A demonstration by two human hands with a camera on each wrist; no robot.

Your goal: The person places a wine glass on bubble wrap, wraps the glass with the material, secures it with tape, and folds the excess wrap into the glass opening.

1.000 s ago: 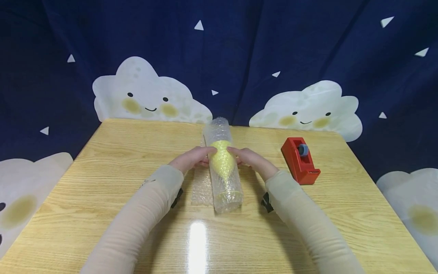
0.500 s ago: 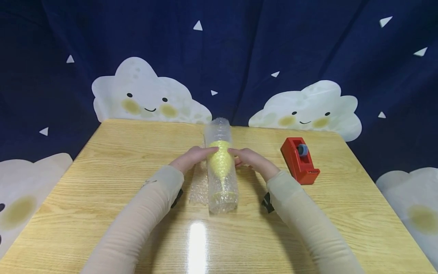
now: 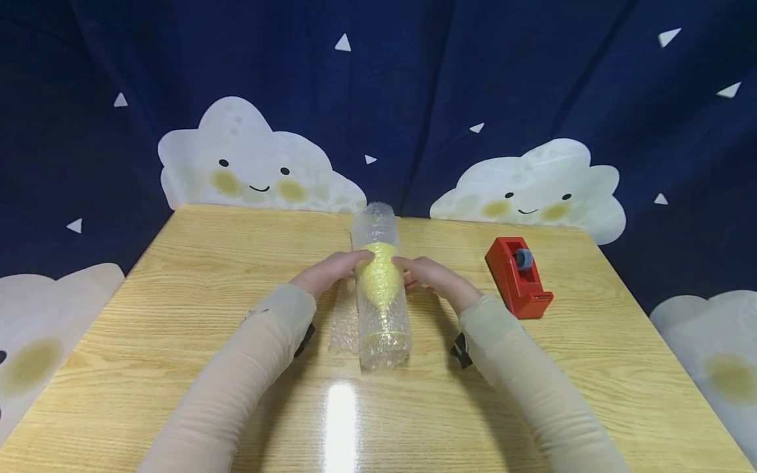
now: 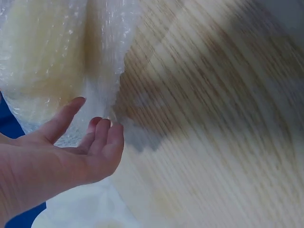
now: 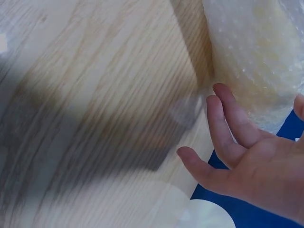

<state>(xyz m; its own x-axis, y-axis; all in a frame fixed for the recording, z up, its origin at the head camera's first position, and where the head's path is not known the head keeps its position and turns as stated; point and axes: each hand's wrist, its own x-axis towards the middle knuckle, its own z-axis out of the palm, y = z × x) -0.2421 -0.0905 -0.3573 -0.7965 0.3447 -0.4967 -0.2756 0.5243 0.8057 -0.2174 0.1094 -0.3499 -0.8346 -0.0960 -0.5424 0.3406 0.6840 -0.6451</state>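
Note:
A roll of bubble wrap lies lengthwise on the wooden table. Through its layers shows a yellow goblet-shaped thing, with a wide bowl and a narrow stem toward the near end. From the roll's left side a loose flap of bubble wrap spreads flat on the table. My left hand has its thumb on top of the roll and loosely bent fingers at the flap side. Opposite, my right hand rests its thumb at the roll's upper right, its fingers spread and relaxed low beside the wrap.
To the right stands a red tape dispenser holding a small bluish tape roll. Behind the wooden table hangs a dark blue curtain with cloud faces. The far end of the wrap reaches the table's back edge.
The bubble-wrap roll has turned slightly, its near end swinging left over part of the loose flap. Both hands stay about the same place, thumbs shifting slightly.

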